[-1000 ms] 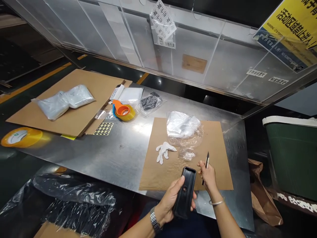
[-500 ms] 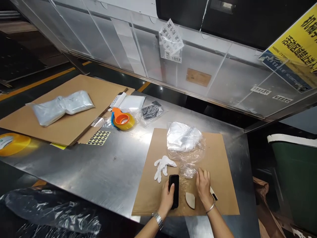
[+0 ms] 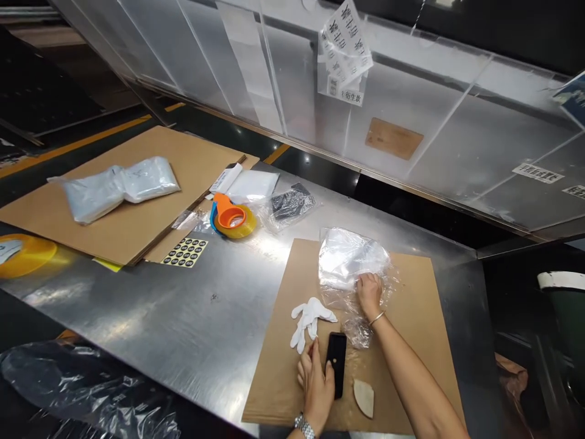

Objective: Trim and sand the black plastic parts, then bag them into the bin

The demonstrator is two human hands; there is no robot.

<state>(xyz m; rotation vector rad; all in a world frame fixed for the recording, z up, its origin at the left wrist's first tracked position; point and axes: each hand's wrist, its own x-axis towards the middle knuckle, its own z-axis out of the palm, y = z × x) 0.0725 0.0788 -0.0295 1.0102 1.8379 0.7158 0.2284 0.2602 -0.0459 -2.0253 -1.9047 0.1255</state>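
Observation:
My left hand (image 3: pixel 316 385) is beside a black, phone-sized block (image 3: pixel 336 366) lying on the cardboard sheet (image 3: pixel 411 341). Its thumb is at the block's left edge, and the other fingers lie apart from it, pointing up to a white glove (image 3: pixel 311 320). Farther up the sheet, my right hand (image 3: pixel 369 295) has its fingers closed on the near edge of a stack of clear plastic bags (image 3: pixel 345 259). Crumpled clear film (image 3: pixel 359 332) sits just below that hand. A pale, wedge-shaped piece (image 3: pixel 364 397) rests to the right of the block.
On the steel table (image 3: pixel 210 341) are an orange and blue tape dispenser (image 3: pixel 231 216), a sticker sheet (image 3: pixel 186 252), a bagged dark item (image 3: pixel 292 204) and a tape roll (image 3: pixel 27 256). Stacked cardboard (image 3: pixel 150 235) carries a wrapped package (image 3: pixel 123 186). A clear panel (image 3: pixel 311 116) stands behind.
My right hand has moved up from beside the crumpled film onto the bag stack. My left hand has let go of the black block, its fingers now off to the left. The view has shifted.

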